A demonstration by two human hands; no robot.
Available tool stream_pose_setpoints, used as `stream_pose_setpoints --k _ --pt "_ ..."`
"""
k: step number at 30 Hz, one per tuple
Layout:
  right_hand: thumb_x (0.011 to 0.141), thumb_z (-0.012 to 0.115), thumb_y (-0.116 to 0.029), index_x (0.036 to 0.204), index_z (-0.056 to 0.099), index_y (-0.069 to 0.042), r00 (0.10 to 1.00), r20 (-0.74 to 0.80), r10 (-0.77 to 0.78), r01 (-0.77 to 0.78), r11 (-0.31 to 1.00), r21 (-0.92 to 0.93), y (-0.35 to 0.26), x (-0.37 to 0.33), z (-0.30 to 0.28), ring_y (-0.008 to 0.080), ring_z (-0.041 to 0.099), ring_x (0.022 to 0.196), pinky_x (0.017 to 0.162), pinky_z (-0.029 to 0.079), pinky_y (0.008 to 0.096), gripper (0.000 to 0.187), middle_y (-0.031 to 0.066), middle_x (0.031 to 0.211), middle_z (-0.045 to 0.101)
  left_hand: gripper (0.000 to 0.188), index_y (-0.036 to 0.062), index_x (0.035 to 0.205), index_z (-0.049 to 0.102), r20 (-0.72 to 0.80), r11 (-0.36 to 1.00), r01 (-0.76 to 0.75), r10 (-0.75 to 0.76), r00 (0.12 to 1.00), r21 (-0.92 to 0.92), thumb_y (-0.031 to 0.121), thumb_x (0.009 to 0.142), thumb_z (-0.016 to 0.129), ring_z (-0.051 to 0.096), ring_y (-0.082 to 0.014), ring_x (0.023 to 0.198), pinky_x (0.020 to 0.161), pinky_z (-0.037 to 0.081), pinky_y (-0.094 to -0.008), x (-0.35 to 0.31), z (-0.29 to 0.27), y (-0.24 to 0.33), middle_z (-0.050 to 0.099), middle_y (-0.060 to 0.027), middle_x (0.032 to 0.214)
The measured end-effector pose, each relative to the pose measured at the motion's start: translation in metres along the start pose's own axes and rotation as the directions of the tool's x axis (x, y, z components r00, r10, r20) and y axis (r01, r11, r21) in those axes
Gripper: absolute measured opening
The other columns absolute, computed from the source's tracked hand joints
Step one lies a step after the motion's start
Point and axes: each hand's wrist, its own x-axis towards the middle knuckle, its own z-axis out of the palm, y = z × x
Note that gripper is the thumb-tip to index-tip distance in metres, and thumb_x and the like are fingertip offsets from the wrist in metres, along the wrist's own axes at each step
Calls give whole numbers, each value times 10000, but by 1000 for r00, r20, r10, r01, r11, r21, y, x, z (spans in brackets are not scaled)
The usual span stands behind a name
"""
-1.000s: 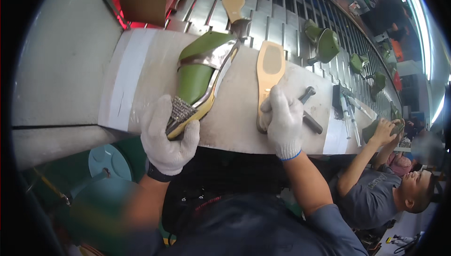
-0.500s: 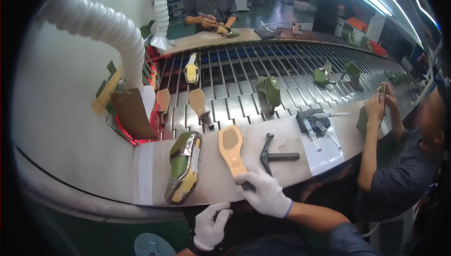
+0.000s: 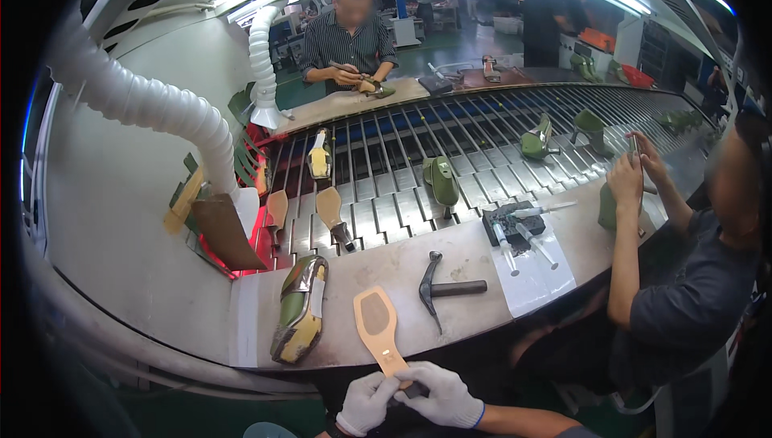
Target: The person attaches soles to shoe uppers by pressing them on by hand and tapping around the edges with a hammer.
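Both my hands wear white knit gloves and meet at the heel end of a tan shoe sole (image 3: 376, 327), over the bench's front edge. My left hand (image 3: 367, 403) pinches it from the left side. From the right, my right hand (image 3: 441, 394) grips the same end, where a bit of the dark heel shows below the fingers. The sole's wide toe part points away from me over the bench. Left of it a green shoe upper (image 3: 300, 309) lies with its yellowish underside partly showing. A hammer (image 3: 441, 287) with a dark handle lies to the right.
Beyond the bench (image 3: 338, 337) runs a slatted metal conveyor (image 3: 402, 217) with shoes and another heeled sole (image 3: 330, 211). Syringes (image 3: 523, 237) rest on a dark block at right. A co-worker's hands (image 3: 630, 174) are close by; a white hose (image 3: 161, 104) hangs left.
My left hand has come up and taken hold of the sole's heel end beside my right hand. The sole has moved toward me. The view has shifted a little.
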Motion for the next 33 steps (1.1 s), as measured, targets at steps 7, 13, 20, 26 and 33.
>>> stream_pose_setpoints --k 7,13,20,26,33 --pt "919 830 -170 1196 733 -73 981 -54 -188 158 925 -347 23 114 5 444 729 972 843 611 514 309 221 1155 712 240 -19 1184 758 -316 962 -269 240 918 -52 194 1117 668 796 -202 845 726 627 -326 29 -15 44 815 -115 965" --pt "959 866 -280 1303 734 20 948 -15 -316 231 722 -652 6 135 8 369 754 1114 952 612 508 475 286 1315 707 270 33 1174 774 -196 538 -462 774 602 705 123 923 817 755 -334 759 697 600 -423 55 -65 21 764 -141 859" --pt "1097 729 -226 907 626 -46 947 -13 320 -305 914 269 26 162 47 74 518 520 471 412 259 281 5 690 602 293 80 1152 754 -154 469 -508 825 544 723 111 877 848 727 -323 745 670 574 -443 53 -71 24 747 -107 851" --pt "1099 730 -238 854 625 -40 936 -50 349 -340 930 140 26 169 52 68 483 454 432 362 258 331 -14 616 571 489 29 1333 680 -229 318 -402 940 255 858 183 908 867 706 -363 1008 888 566 -486 -1 -108 46 735 -139 1168" --pt "1081 738 -214 845 633 -36 929 -60 366 -354 923 150 30 166 53 56 512 491 452 374 254 313 -15 628 589 605 -3 1382 690 -559 712 -99 622 548 695 276 896 918 708 -462 1102 1001 542 -557 4 -133 -8 744 -228 1195"
